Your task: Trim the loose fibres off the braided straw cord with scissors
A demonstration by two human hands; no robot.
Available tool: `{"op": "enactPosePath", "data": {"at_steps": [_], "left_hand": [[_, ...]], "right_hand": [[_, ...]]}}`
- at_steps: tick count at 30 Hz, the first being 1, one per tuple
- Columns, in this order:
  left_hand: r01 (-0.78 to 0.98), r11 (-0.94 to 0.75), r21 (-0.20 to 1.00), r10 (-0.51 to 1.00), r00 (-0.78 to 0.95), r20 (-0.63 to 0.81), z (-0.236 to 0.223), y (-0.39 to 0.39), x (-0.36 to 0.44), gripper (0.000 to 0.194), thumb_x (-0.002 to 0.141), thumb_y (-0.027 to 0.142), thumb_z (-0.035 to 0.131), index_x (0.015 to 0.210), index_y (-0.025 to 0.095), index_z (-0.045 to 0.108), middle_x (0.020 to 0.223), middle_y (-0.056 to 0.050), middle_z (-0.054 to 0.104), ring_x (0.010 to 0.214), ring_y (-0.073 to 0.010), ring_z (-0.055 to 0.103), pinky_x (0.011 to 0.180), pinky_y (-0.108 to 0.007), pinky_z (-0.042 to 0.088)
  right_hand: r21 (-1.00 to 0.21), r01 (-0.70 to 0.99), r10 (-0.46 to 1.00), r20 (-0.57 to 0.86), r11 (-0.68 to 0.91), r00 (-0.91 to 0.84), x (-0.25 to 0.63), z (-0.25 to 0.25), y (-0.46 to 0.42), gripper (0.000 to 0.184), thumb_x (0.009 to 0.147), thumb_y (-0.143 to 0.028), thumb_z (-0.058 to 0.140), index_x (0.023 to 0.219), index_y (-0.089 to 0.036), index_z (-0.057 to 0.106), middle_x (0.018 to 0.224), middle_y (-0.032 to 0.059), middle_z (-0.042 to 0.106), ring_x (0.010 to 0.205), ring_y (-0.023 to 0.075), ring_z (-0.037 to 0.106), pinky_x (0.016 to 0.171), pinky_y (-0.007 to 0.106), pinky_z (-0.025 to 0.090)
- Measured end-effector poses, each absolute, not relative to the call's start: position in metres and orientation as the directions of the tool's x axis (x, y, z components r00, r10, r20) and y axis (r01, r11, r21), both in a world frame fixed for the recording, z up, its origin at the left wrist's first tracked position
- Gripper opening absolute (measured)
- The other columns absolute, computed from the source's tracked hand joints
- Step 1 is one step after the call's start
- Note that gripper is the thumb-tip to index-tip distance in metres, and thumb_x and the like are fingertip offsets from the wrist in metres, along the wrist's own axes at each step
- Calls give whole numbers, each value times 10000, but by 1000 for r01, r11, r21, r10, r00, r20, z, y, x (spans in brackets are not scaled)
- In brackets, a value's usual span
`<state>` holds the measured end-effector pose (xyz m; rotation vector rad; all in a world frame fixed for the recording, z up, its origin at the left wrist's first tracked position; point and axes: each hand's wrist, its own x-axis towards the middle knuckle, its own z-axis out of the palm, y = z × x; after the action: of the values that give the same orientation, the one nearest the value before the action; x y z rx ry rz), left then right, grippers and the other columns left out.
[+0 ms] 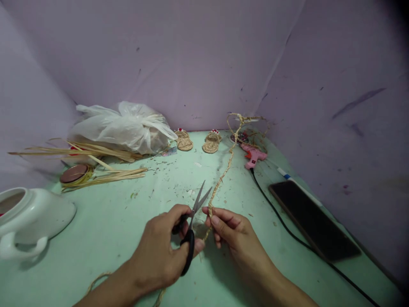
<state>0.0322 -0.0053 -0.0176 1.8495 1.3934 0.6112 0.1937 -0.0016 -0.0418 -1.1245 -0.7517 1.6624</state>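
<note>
A pair of black-handled scissors (191,226) is in my left hand (162,247), its thumb and fingers in the loops. The blades are parted and point up and away from me, just left of a braided straw cord (224,172). My right hand (234,232) pinches that cord between thumb and fingers. From there the cord runs up to a loose tangle at the back right. Its lower part passes down behind my left thumb, and a piece of cord (97,279) shows again below my left forearm.
Two small woven sandals (184,141) stand at the back wall. Left are a tied white plastic bag (128,128), straw strips (105,177), a round brown-lidded container (75,174) and a white pitcher (41,213). Right are a pink glue gun (254,155), its black cable (275,209) and a phone (313,221).
</note>
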Motion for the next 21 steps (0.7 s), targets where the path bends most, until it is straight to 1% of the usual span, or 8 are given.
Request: {"op": "enactPosePath", "data": {"at_steps": [2,4,7,10,13,16,19,21], "left_hand": [[701,-348,623,920,383,83,-13,0,23,303,679,218,544,978,201,498,757,-7,590,699,-162,533,657,-288,419],[700,-513,497,853,480,206,-12,4,16,367,669,160,494,1034,193,496,793,-25,595,723,-171,528,714,-330,410],[672,-640,373,768,573,285,-19,6,12,466,653,148,465,1119,166,469,798,-46,589,715,-182,518,768,-393,387],[689,-654,312,756,608,242,-25,4,12,507,658,164,465,1165,150,455,797,-58,573,725,-191,509,783,-420,379],[709,-659,253,752,618,227,-27,3,13,520,683,159,456,1202,145,434,808,-65,563,746,-194,501,810,-436,371],[726,-655,212,756,620,212,-25,3,12,536,692,147,449,1227,139,415,804,-65,559,745,-193,499,833,-449,363],[738,-645,200,764,628,147,-23,3,10,564,687,144,451,1248,142,394,849,-75,563,781,-203,506,870,-465,343],[744,-639,196,767,634,97,-21,2,9,576,687,136,444,1259,143,379,885,-83,563,811,-208,509,884,-466,338]], "right_hand": [[-862,-368,937,-332,-348,-109,195,-41,-1,233,637,-299,705,818,-152,706,615,-2,593,421,35,404,406,171,331],[-867,-365,940,-324,-341,-108,196,-40,0,206,638,-302,701,772,-146,707,609,-1,593,421,37,402,407,173,329],[-866,-373,943,-318,-332,-101,196,-39,0,202,617,-309,709,726,-139,708,590,3,600,413,41,399,402,178,322],[-852,-397,938,-336,-343,-87,196,-40,0,245,575,-295,728,775,-154,715,585,11,627,400,45,393,397,184,315],[-860,-381,939,-332,-340,-89,195,-41,-1,215,578,-279,720,766,-174,719,588,14,642,398,48,394,397,186,312],[-891,-324,948,-301,-318,-104,194,-42,-1,192,613,-270,691,783,-185,721,592,12,641,406,52,396,400,188,309],[-920,-251,953,-280,-300,-114,195,-40,-1,200,633,-265,668,805,-179,721,596,14,634,415,59,397,410,197,323],[-940,-203,959,-253,-275,-124,195,-37,-2,175,646,-270,649,773,-173,723,604,15,622,429,65,402,421,203,335]]}}
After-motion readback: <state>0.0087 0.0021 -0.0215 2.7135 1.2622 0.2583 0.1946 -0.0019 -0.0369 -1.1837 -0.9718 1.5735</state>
